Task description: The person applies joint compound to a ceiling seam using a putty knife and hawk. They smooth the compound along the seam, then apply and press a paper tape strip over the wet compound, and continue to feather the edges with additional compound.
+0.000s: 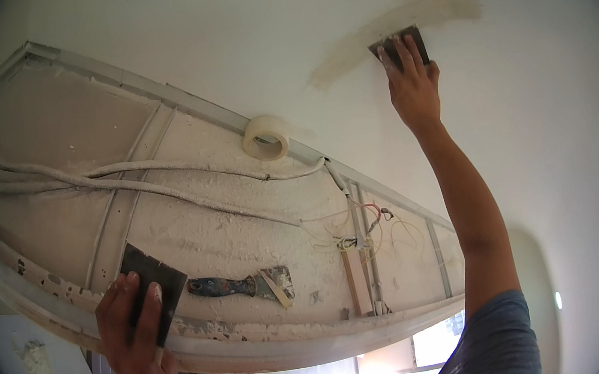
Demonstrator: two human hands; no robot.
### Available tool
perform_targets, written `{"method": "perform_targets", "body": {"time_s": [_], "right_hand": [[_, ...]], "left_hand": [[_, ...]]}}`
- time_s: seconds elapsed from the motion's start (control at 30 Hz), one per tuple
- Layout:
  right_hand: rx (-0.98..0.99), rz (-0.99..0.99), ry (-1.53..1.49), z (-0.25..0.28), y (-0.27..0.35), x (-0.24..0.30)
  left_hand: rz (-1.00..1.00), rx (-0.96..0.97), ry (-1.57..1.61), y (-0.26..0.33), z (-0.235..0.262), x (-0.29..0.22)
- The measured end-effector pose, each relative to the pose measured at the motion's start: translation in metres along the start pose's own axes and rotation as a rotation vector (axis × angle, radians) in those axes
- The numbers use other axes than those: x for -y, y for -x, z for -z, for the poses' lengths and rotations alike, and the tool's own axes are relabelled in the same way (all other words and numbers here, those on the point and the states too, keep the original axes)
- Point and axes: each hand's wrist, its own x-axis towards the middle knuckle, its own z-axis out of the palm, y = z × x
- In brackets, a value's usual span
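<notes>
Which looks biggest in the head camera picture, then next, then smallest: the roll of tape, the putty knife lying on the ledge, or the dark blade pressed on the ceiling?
1. Putty knife, the longest.
2 and 3. Roll of tape and dark blade look alike; the right hand hides part of the blade, so I won't rank them.

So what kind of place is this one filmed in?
Most likely a room under renovation. The right hand presses a small trowel into a fresh filler patch on the ceiling, beside an open recess with loose wires and a tape roll.
</notes>
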Motion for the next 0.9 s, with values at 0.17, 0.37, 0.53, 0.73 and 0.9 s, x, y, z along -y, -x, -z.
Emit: {"method": "perform_targets", "body": {"time_s": [0.17,0.37,0.53,0.73,0.9], "right_hand": [[0.153,-0.168,-0.023,0.029,0.043,0.005],[-0.017,-0.440,-0.935,0.120,0.076,0.040],[-0.308,-0.272,-2.543,0.226,0.110,0.129],[-0.046,0.108,-2.300,0.280,0.125,0.134],[0.345,-0.116,-1.439,0.267,0.135,0.106]], "left_hand": [[-0.003,-0.042,-0.010,-0.002,-0.002,-0.002],[0.008,-0.104,0.057,-0.011,-0.002,-0.011],[0.860,-0.231,1.357,-0.028,-0.012,-0.071],[0.940,0.166,1.782,-0.050,-0.011,-0.114],[0.898,0.205,1.745,-0.050,-0.004,-0.112]]}}
